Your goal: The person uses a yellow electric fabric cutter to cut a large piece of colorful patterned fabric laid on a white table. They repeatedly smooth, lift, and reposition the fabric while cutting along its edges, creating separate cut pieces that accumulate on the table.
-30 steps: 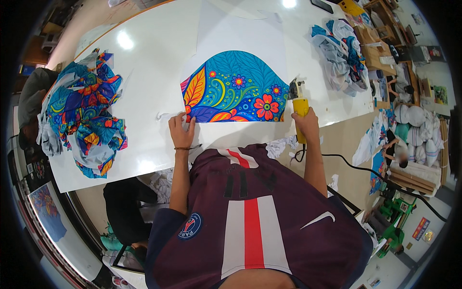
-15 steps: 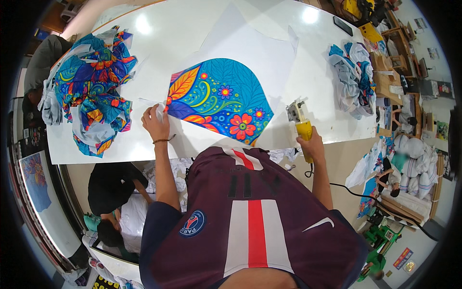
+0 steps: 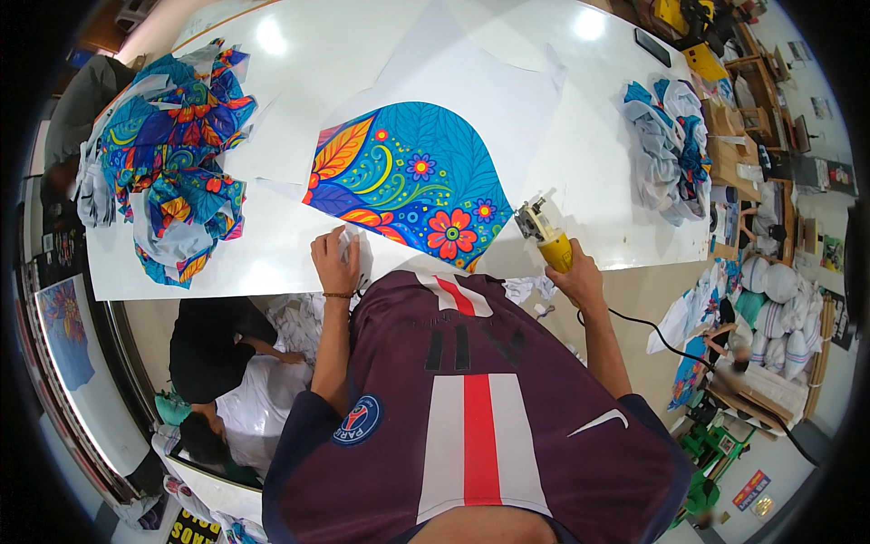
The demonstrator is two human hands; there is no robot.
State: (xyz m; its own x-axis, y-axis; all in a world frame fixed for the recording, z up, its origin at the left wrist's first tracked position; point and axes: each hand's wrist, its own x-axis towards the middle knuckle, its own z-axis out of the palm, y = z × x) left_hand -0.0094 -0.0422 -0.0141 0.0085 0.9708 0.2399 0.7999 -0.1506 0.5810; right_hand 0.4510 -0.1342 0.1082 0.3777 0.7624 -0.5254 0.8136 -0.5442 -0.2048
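Note:
A patterned fabric piece [image 3: 412,181], teal with orange leaves and red flowers and rounded at the far side, lies flat on the white table [image 3: 299,54]. My right hand [image 3: 578,276] grips a yellow handheld electric cloth cutter [image 3: 555,247]. The cutter's metal head is right beside the fabric's lower right edge. Near the table's front edge, my left hand [image 3: 335,263] has its fingers curled around what looks like a pale scrap [image 3: 349,245], partly hidden by them. That hand is just below the fabric's lower left edge, apart from it.
White sheet material [image 3: 453,63] lies beyond the patterned piece. Crumpled patterned fabric [image 3: 181,136] is heaped at the left; a smaller pile [image 3: 666,150] lies at the right near a phone [image 3: 652,47]. The black cord [image 3: 662,337] trails right. A person [image 3: 213,354] bends below the table's front left.
My left hand has moved right and nearer from the fabric's left corner to the table's front edge. My right hand has brought the cutter left, up to the fabric's edge.

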